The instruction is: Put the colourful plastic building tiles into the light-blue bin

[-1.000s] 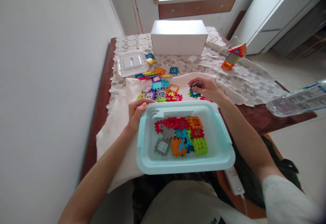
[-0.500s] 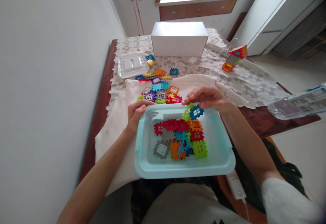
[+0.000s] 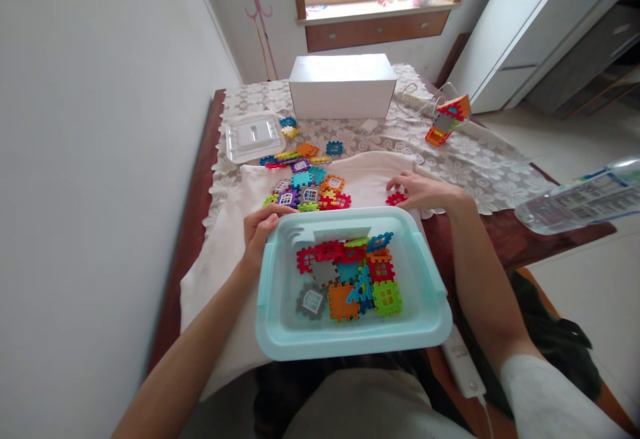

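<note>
Left hand [image 3: 260,229] grips the near-left rim of the pale blue plastic bin [image 3: 280,339] of interlocking tiles. Right hand [image 3: 425,192], fingers closing, touches a red plastic tile [image 3: 395,198] on the counter; lifting it needs a pinch.

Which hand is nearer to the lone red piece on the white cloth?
Right. The right hand touches the red piece; the left hand grips the tub, farther away.
</note>
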{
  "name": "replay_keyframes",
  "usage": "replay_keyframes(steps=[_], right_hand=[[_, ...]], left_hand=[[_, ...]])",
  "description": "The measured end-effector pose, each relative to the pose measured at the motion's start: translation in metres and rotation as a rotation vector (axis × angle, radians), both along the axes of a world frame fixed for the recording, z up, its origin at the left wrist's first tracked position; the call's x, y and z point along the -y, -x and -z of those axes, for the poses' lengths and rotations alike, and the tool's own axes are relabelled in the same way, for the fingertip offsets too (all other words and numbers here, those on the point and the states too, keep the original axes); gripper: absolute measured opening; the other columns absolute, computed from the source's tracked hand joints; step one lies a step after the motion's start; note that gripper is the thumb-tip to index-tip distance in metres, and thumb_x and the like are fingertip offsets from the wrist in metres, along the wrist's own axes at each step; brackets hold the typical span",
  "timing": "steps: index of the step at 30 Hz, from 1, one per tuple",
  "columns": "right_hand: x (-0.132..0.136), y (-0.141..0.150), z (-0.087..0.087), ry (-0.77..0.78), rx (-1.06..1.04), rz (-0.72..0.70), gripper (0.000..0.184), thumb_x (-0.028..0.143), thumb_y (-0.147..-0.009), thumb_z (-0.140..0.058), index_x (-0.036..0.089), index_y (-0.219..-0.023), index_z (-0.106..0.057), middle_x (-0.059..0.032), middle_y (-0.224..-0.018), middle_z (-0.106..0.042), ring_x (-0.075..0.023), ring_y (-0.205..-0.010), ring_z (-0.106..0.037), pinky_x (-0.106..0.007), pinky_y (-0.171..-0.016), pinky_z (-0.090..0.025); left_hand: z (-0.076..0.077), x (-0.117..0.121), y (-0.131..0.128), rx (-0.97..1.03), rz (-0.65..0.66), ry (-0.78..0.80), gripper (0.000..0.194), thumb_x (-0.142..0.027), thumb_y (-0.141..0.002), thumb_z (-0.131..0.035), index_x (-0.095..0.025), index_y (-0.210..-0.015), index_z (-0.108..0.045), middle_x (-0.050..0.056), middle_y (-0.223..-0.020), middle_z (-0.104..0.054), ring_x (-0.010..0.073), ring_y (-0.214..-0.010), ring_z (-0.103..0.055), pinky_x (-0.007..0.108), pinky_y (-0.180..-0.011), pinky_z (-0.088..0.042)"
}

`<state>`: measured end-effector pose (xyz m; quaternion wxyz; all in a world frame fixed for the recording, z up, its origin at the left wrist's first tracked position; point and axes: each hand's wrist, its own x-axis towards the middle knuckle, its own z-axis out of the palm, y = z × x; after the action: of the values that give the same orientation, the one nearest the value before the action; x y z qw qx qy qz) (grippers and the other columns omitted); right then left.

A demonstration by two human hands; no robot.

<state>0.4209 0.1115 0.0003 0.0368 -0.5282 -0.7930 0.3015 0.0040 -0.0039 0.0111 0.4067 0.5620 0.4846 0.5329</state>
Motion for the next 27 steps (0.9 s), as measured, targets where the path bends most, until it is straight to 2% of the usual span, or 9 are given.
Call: replay_keyframes(steps=[5,8,12,15,19,23,27], right_hand=[[-0.002,0.013,0.01,-0.07,-0.03,-0.039,0.03,0.028,-0.082,-0.078,0.024,-0.111,-0.074,-0.0094,-0.12,-0.075,-0.0286,-0.104,-0.072,-0.038,-0.091,-0.059],[-0.005,0.017,0.012,-0.13,-0.025,-0.015,0.024,0.032,-0.088,-0.074,0.022,-0.109,-0.073,-0.0109,-0.12,-0.074,-0.0281,-0.101,-0.072,-0.04,-0.092,-0.057],[-0.001,0.017,0.011,-0.09,-0.005,-0.013,0.03,0.044,-0.087,-0.082,0.023,-0.108,-0.076,-0.0107,-0.12,-0.074,-0.0296,-0.103,-0.073,-0.04,-0.09,-0.058],[0.003,0.024,0.012,-0.128,-0.001,-0.048,0.026,0.034,-0.087,-0.08,0.024,-0.11,-0.077,-0.0107,-0.122,-0.076,-0.031,-0.107,-0.075,-0.041,-0.094,-0.059],[0.001,0.043,0.019,-0.264,-0.048,-0.058,0.027,0.024,-0.091,-0.072,0.022,-0.117,-0.078,-0.0133,-0.125,-0.079,-0.0326,-0.107,-0.076,-0.045,-0.1,-0.06],[-0.001,0.052,0.022,-0.263,-0.067,-0.076,0.024,0.034,-0.096,-0.073,0.022,-0.117,-0.078,-0.0147,-0.124,-0.079,-0.0331,-0.11,-0.075,-0.048,-0.102,-0.061],[0.004,0.048,0.017,-0.212,-0.105,-0.126,0.032,0.038,-0.091,-0.08,0.024,-0.119,-0.081,-0.0158,-0.13,-0.078,-0.037,-0.123,-0.074,-0.053,-0.115,-0.06]], left_hand=[[-0.002,0.002,0.002,-0.012,0.013,-0.014,0.036,-0.044,-0.086,-0.066,-0.018,-0.088,-0.091,0.009,-0.091,-0.089,0.0242,-0.076,-0.071,0.035,-0.072,-0.052],[0.002,0.001,0.003,0.002,0.024,-0.017,0.036,-0.044,-0.088,-0.066,-0.018,-0.091,-0.091,0.008,-0.089,-0.088,0.0245,-0.076,-0.071,0.036,-0.072,-0.051],[0.006,0.001,0.003,0.024,0.036,-0.045,0.036,-0.043,-0.092,-0.066,-0.018,-0.094,-0.092,0.008,-0.09,-0.088,0.0246,-0.08,-0.072,0.036,-0.074,-0.051],[0.007,0.002,0.003,0.047,0.047,-0.044,0.036,-0.043,-0.093,-0.066,-0.018,-0.093,-0.092,0.008,-0.089,-0.087,0.0244,-0.079,-0.071,0.035,-0.072,-0.051],[0.008,0.002,0.004,0.076,0.064,-0.043,0.035,-0.045,-0.093,-0.069,-0.019,-0.092,-0.091,0.007,-0.085,-0.086,0.0231,-0.074,-0.07,0.034,-0.067,-0.049],[0.011,0.001,0.005,0.106,0.072,-0.037,0.036,-0.047,-0.095,-0.07,-0.019,-0.092,-0.091,0.007,-0.085,-0.085,0.0221,-0.073,-0.07,0.032,-0.066,-0.049],[0.017,0.001,0.005,0.126,0.071,-0.039,0.045,-0.056,-0.1,-0.069,-0.018,-0.091,-0.09,0.009,-0.082,-0.084,0.0224,-0.074,-0.071,0.032,-0.066,-0.05]])
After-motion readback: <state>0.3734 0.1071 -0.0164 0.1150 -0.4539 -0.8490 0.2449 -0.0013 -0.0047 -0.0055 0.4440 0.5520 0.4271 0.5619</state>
